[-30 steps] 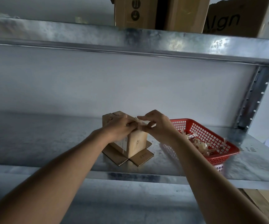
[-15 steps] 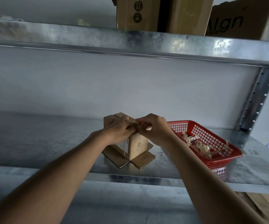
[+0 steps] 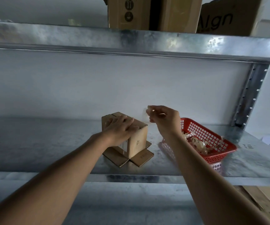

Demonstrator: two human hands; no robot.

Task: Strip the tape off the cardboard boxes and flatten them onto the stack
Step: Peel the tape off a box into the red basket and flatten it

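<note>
Item one, nearest: my left hand (image 3: 120, 127) lies flat on top of the small cardboard box (image 3: 137, 141), fingers straight, pressing it down; half a second ago it was curled at the top edge meeting the other hand. The box stands upright on the metal shelf (image 3: 49, 143), its bottom flaps splayed flat around it. Item two: my right hand (image 3: 165, 119) has lifted clear of the box and now pinches a strip of clear tape (image 3: 145, 112) above and right of it. Item three: red basket (image 3: 215, 143) holding tape scraps, just right. Farthest: cartons (image 3: 171, 12) on the upper shelf.
</note>
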